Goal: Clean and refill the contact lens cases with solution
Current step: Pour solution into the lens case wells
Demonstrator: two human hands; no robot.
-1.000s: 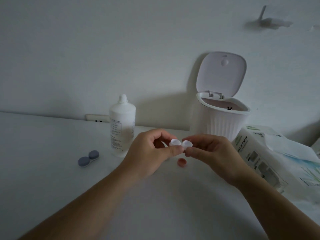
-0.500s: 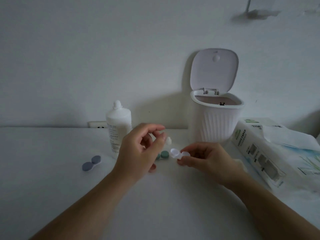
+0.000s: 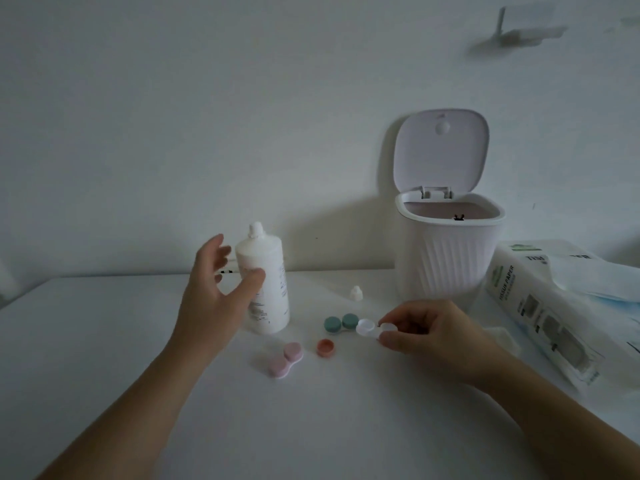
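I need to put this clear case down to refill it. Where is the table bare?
Bare table lies nearest you, between the forearms, and far left of the bottle. It is crowded between bottle and bin: green case, pink case, orange cap, white cap.

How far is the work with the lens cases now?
Done: the bottle's small cap is off and one white case is open. In hand: the right hand pinches that case and the left hand reaches for the bottle. Left: filling; the pink case and green case are closed.
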